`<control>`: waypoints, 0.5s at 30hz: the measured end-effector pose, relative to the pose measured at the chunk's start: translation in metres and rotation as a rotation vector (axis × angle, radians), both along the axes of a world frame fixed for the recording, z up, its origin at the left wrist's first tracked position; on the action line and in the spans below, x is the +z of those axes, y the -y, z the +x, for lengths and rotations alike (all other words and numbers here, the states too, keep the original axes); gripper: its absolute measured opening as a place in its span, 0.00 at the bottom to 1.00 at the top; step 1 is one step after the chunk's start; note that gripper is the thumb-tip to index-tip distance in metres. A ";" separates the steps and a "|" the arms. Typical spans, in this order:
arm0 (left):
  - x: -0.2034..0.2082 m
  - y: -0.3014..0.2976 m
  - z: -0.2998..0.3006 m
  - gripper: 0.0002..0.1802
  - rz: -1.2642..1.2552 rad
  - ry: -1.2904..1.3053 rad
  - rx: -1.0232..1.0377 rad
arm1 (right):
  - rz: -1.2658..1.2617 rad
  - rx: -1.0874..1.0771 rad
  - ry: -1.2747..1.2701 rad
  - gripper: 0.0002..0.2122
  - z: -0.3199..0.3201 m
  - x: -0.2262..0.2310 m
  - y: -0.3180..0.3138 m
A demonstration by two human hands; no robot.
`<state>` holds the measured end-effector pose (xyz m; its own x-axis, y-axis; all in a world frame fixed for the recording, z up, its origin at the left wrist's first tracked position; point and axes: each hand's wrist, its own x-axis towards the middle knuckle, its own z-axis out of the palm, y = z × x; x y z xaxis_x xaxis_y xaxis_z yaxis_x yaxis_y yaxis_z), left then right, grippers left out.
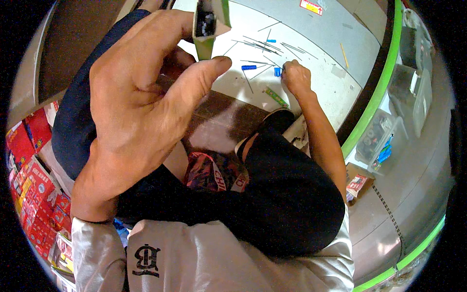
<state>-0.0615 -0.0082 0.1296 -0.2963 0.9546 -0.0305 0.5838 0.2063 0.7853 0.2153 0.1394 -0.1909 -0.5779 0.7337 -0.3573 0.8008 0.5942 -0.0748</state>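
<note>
My left hand [141,92], raised close to the camera, grips a small green cardboard box [204,47] between thumb and fingers. The box's end flap stands open, and something dark shows inside. Farther off, my right hand [296,78] rests on a white board [228,95] with its fingers drawn together; what they pinch, if anything, is hidden. Just left of its fingertips is a small blue piece [277,72]. Thin dark sticks [258,45] lie scattered there, along with a dark blue piece [248,67] and a small light blue one [271,41].
A narrow green packet [276,97] lies near the board's close edge, by my shoe [276,120]. A yellow stick [344,55] is farther right. Clear plastic bins [379,141] and a small carton [359,183] stand beyond the green edging [374,112]. Red packages [41,194] are at left.
</note>
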 end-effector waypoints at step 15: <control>0.002 -0.009 0.008 0.13 -0.012 0.060 0.056 | 0.039 -0.163 -0.302 0.08 -0.054 -0.001 -0.017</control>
